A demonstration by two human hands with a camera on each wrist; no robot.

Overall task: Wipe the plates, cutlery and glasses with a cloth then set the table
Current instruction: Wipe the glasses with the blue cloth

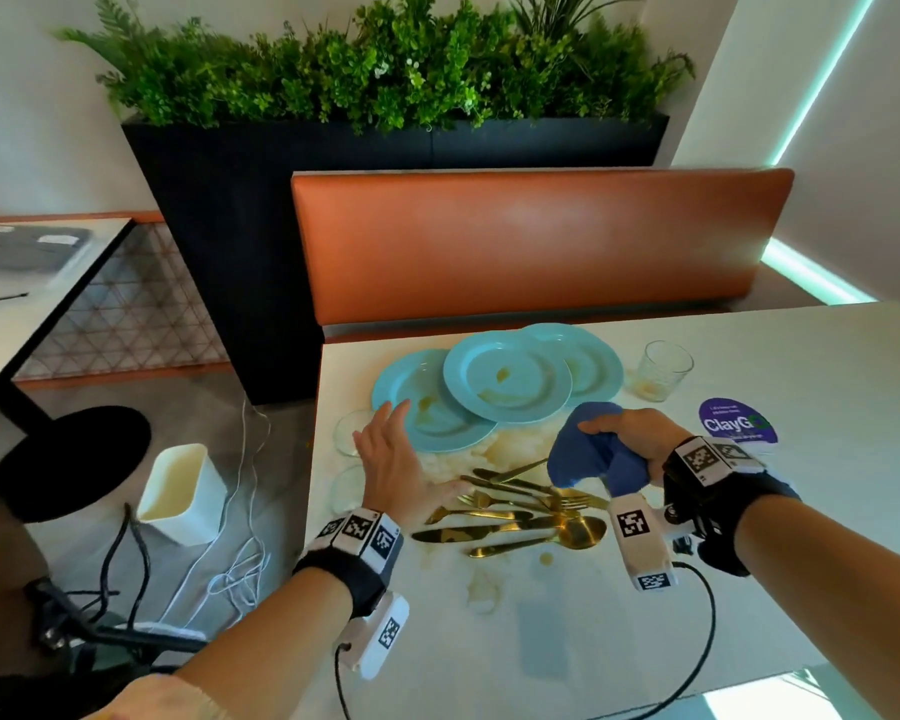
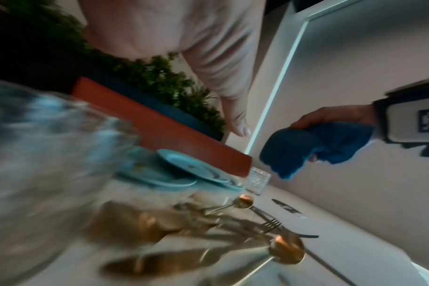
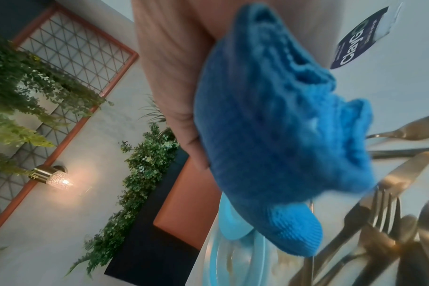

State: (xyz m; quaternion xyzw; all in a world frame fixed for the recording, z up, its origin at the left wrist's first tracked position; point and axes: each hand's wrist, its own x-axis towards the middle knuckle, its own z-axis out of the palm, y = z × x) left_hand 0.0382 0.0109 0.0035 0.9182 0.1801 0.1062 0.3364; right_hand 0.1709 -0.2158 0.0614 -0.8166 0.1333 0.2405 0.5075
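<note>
Three light blue plates (image 1: 505, 379) overlap at the far left of the white table (image 1: 749, 589), smeared with food. Gold cutlery (image 1: 520, 511) lies in a heap in front of them, over spill stains. My right hand (image 1: 624, 433) grips a bunched blue cloth (image 1: 588, 454) just above the cutlery; the cloth (image 3: 269, 125) fills the right wrist view. My left hand (image 1: 391, 459) is open, fingers spread, beside the nearest plate and over two clear glasses (image 1: 349, 433) lying at the table's left edge. A third glass (image 1: 663, 368) stands upright right of the plates.
A purple round sticker (image 1: 739, 423) sits on the table at the right. An orange bench back (image 1: 515, 241) and a dark planter (image 1: 385, 142) stand behind. On the floor at left are a white bin (image 1: 183, 491), cables and another table's black base (image 1: 68, 459).
</note>
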